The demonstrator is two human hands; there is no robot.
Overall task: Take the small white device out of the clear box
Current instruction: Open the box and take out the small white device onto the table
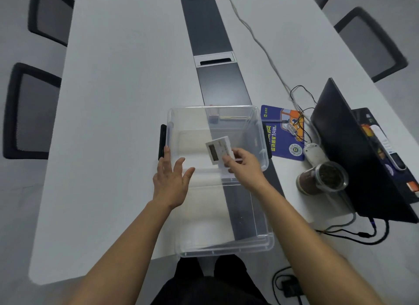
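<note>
A clear plastic box (pixel 260 123) with black side latches stands on the white table in front of me. The small white device (pixel 217 150), flat with a dark little screen, is pinched by its near edge in my right hand (pixel 243 167) over the box's near right part. My left hand (pixel 171 180) hovers with fingers spread at the box's near left corner, holding nothing. A clear lid (pixel 226 243) lies flat on the table just in front of the box, under my forearms.
To the right lie a blue mouse pad (pixel 281 143), a tangle of cables with a white adapter (pixel 314 153), a glass jar (pixel 324 180) and an open black laptop (pixel 353 159). A dark cable strip (pixel 210 43) runs down the table's middle. Black chairs (pixel 29 109) stand on both sides.
</note>
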